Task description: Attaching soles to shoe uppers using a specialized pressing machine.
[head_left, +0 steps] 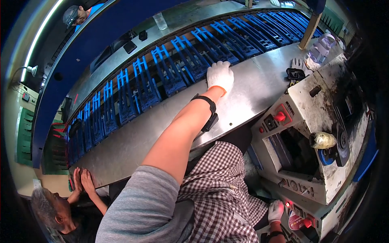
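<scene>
My left hand (220, 75), in a white glove with an orange cuff, lies palm down on the curved steel table (251, 93). Its fingers reach the table's far edge, right beside the row of blue plastic carriers (182, 65) on the conveyor. Nothing shows in that hand. A black band wraps the left forearm. My right hand (276, 210), also in a white glove, sits low at the right against a control panel, next to a lit red button (288, 204). Its fingers are curled, and I cannot tell whether they grip anything.
A stained white machine (308, 105) with a red knob (279, 116) stands to the right. A spare glove (300, 64), a plastic bottle (322, 46) and a wooden post (310, 30) are beyond it. Another person's hands (83, 180) rest on the table at lower left. A plastic cup (160, 20) stands at the back.
</scene>
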A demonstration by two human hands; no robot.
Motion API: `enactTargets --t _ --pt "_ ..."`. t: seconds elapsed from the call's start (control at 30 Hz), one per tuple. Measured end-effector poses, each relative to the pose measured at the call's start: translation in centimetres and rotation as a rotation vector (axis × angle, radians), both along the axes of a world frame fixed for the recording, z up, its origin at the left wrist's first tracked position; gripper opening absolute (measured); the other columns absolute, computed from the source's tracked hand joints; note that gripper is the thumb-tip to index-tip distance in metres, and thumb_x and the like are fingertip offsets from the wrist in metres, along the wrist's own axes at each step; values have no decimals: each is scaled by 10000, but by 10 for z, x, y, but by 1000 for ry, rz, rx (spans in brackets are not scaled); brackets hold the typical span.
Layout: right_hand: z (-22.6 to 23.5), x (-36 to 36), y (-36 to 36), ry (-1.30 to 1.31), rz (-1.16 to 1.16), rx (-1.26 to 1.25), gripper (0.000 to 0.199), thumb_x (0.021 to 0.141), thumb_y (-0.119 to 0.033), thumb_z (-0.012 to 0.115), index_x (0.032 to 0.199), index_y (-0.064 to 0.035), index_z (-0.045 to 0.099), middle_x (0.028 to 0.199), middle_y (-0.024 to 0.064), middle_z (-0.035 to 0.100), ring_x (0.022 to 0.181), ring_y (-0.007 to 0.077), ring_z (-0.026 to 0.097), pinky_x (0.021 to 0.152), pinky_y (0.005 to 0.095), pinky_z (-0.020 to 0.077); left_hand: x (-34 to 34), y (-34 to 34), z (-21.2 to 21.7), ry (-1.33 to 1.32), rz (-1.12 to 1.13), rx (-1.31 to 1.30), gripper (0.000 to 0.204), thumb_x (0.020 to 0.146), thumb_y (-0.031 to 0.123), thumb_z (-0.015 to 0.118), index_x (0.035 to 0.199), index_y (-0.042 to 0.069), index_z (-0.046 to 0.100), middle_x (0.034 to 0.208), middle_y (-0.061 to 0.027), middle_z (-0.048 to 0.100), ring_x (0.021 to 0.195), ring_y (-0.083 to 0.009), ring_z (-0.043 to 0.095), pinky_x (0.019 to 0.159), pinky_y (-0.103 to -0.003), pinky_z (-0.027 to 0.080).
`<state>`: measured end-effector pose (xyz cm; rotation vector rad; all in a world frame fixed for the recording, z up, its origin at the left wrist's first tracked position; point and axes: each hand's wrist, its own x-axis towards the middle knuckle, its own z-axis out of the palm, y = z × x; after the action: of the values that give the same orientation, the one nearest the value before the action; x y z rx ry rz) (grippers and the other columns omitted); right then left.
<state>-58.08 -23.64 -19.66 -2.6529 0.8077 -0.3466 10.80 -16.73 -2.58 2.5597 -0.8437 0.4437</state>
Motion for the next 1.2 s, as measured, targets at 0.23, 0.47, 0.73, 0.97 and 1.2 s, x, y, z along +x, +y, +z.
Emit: enactTargets --t 0.23,0.47,0.73,0.97,1.2 --pt "6 3 -1 60 6 54 169 840 -132 635 762 -6 555 816 212 580 817 444 572 719 521 441 2 0 -3 -11 5 12 290 949 241 571 1157 109 724 1111 -139 714 1065 -334 668 928 -483 514" --pt "3 2 1 6 -7 10 176 845 -137 624 752 -5 554 806 216 580 807 441 571 709 513 433 1 -2 -3 -20 -6 -15 301 944 231 548 1153 109 726 1097 -147 715 1052 -343 666 921 -495 510" --pt "6 5 0 67 -15 63 168 829 -150 624 751 -13 565 806 208 585 809 434 574 711 505 435 0 -1 2 25 1 24 290 954 247 591 1168 103 722 1143 -140 708 1102 -326 658 949 -471 506" --pt "3 2 4 21 -48 79 157 825 -129 632 754 -6 564 809 212 584 810 439 572 717 506 438 0 -5 3 33 -8 35 293 950 253 600 1172 103 718 1142 -138 704 1104 -324 657 947 -469 506" --pt "-5 4 -4 60 -8 138 124 826 -107 636 798 -1 580 841 221 583 838 439 574 752 503 455 4 7 5 -2 25 47 255 925 220 564 1070 121 747 1087 -139 725 1040 -334 683 892 -488 529"
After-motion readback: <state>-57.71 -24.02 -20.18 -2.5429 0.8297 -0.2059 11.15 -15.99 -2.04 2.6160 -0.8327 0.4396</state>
